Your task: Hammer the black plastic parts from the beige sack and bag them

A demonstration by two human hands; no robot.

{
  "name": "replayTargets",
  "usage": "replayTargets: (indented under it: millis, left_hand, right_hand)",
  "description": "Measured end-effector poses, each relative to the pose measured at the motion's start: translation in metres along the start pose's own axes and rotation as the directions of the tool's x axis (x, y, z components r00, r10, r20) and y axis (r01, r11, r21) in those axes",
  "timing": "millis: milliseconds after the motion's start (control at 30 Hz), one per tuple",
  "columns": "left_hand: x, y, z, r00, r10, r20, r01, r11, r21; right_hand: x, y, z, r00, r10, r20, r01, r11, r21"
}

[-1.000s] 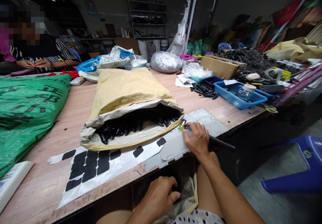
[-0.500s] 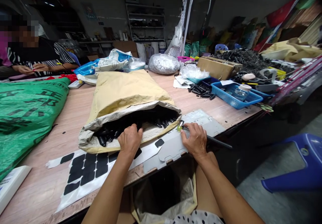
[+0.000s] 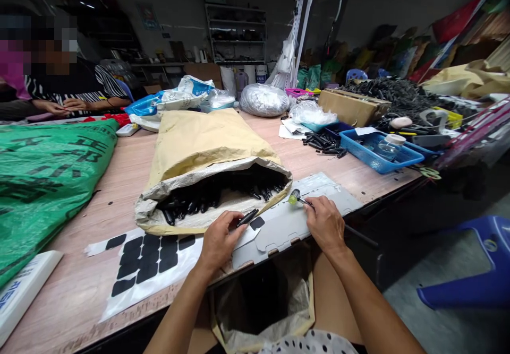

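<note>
My left hand [image 3: 220, 240] pinches a slim black pen-shaped part [image 3: 247, 217] between thumb and fingers, just in front of the sack mouth. A yellow paper sack [image 3: 215, 136] lies on its side with its white-lined mouth towards me, full of similar black parts [image 3: 191, 204]. In my right hand [image 3: 325, 224] is a small hammer [image 3: 295, 197] with a yellow-green face; its dark handle runs back through the fist. The hammer head hovers over or rests on a grey board [image 3: 279, 232]; I cannot tell which.
A sheet of black stickers [image 3: 149, 258] lies at the front left, near a green sack [image 3: 51, 168]. Blue trays [image 3: 382, 157] and loose black parts [image 3: 324, 144] stand at the right. Below the table edge an open sack [image 3: 263, 311] sits between my legs. Across the table sits a person [image 3: 75, 86].
My left hand has come out of the sack mouth towards me, now with a black part in its fingers. The right hand still grips the hammer. The view has shifted slightly.
</note>
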State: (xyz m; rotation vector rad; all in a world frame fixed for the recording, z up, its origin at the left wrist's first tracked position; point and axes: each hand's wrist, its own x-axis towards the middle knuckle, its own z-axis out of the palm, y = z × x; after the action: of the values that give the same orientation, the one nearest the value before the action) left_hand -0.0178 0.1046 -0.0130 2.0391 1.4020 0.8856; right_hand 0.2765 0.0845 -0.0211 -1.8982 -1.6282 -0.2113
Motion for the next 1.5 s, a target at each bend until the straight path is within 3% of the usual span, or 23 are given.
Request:
replayTargets:
  millis: [100,200,400,533,700,900,1033,1100,1233,1367,1500]
  left_hand:
    - [-0.001,-0.006,0.002,1.000,0.007,-0.010,-0.008,0.994,-0.110]
    - [-0.001,-0.005,0.000,1.000,0.026,0.006,-0.025,0.997,-0.075]
    - [-0.001,0.000,-0.002,0.998,0.034,0.051,-0.035,0.999,0.011]
    - [0.000,-0.002,-0.001,0.998,0.038,0.052,-0.037,0.999,-0.018]
    - [0.000,-0.003,0.000,0.999,0.026,0.042,-0.025,0.999,-0.030]
    - [0.000,-0.003,0.001,0.998,0.032,0.048,-0.030,0.998,-0.051]
    - [0.001,-0.003,0.000,0.998,0.037,0.040,-0.036,0.999,-0.028]
    - [0.000,-0.002,0.000,0.999,0.039,0.035,-0.037,0.999,-0.033]
    - [0.000,0.001,-0.001,1.000,0.019,0.025,-0.017,0.998,-0.056]
    - [0.000,0.002,-0.003,1.000,-0.005,0.027,0.007,0.998,-0.066]
    - [0.001,-0.001,-0.004,0.999,-0.013,0.041,0.017,0.995,-0.102]
  right_hand:
    - [-0.005,-0.007,-0.008,0.999,-0.007,-0.046,0.016,0.979,0.202]
    - [-0.011,-0.024,-0.016,0.998,-0.046,-0.043,0.059,0.918,0.393]
    - [-0.025,-0.063,-0.022,0.982,-0.185,0.036,0.139,0.837,0.529]
    - [-0.036,-0.078,-0.015,0.960,-0.273,0.062,0.199,0.822,0.534]
    - [-0.041,-0.084,-0.007,0.941,-0.321,0.105,0.253,0.876,0.411]
    - [-0.039,-0.094,-0.012,0.943,-0.333,0.017,0.289,0.840,0.459]
    - [-0.044,-0.102,-0.007,0.915,-0.389,0.106,0.313,0.851,0.421]
    - [-0.044,-0.101,-0.005,0.913,-0.388,0.128,0.308,0.859,0.409]
    - [-0.033,-0.088,-0.008,0.953,-0.298,0.056,0.256,0.890,0.377]
    - [-0.013,-0.060,-0.008,0.966,-0.258,0.009,0.244,0.923,0.298]
    - [0.001,-0.025,0.005,0.953,-0.302,0.007,0.295,0.935,0.196]
